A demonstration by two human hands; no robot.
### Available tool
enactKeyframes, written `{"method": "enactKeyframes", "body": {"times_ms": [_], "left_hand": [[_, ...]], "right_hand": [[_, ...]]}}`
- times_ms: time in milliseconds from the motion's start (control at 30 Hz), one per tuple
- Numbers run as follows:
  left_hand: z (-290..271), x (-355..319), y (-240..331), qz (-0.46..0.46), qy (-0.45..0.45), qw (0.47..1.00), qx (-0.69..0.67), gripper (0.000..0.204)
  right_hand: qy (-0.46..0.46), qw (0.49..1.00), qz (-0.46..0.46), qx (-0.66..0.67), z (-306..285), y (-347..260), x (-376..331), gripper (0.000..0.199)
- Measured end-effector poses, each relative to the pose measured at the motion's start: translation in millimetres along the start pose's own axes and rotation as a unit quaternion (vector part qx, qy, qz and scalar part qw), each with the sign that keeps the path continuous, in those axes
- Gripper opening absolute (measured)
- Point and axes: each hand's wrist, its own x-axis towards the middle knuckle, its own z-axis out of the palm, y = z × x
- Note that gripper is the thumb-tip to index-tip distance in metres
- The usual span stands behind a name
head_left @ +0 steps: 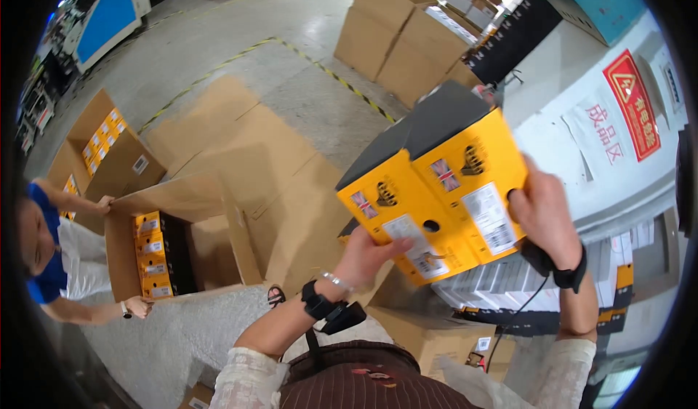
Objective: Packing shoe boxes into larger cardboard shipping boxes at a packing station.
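Note:
Two yellow shoe boxes with black lids, the nearer-left one (396, 213) and the right one (476, 163), are held side by side in the air, tilted, in front of my body. My left hand (369, 255) grips the left box's lower left corner, its thumb on the yellow end. On the right box's right edge, my right hand (544, 209) is closed, thumb near the white label. Most of my fingers behind the boxes are hidden. To the left, an open carton (246, 245) contains a row of similar yellow shoe boxes (153, 256) along its left side.
A person in a blue shirt (45, 293) holds the open carton's left end. Another carton (120, 173) with yellow boxes stands behind it. Flat cardboard (269, 154) covers the floor. Large cartons (369, 34) stand farther back; a white machine panel (552, 133) is at right.

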Motion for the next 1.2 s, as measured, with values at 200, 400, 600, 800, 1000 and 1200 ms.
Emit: {"method": "enactKeyframes", "body": {"times_ms": [200,400,600,800,1000,1200], "left_hand": [[79.1,22.7,-1.4,0.041,-0.158,0.985,-0.050,0.033],[69.4,-2.5,-146.6,-0.074,-0.108,0.973,0.191,0.032],[14.4,-153.7,-195.3,-0.195,-0.090,0.918,0.334,0.050],[28.3,-152.6,-162.0,-0.184,-0.147,0.893,0.383,0.046],[-2.7,-169.4,-154.0,-0.186,-0.111,0.903,0.371,0.043],[-36.6,-193.1,-153.5,-0.199,-0.077,0.892,0.397,0.044]], "right_hand": [[0.091,0.987,0.070,-0.116,-77.7,-11.2,-47.8,0.048],[0.034,0.956,-0.004,-0.290,22.7,50.9,-111.2,0.055],[0.087,0.962,0.053,-0.253,28.6,60.6,-183.0,0.057],[0.105,0.959,0.025,-0.264,14.7,49.5,-170.8,0.055],[0.098,0.952,0.027,-0.288,16.9,57.2,-171.6,0.051],[0.077,0.954,0.034,-0.288,17.8,55.8,-171.9,0.050]]}}
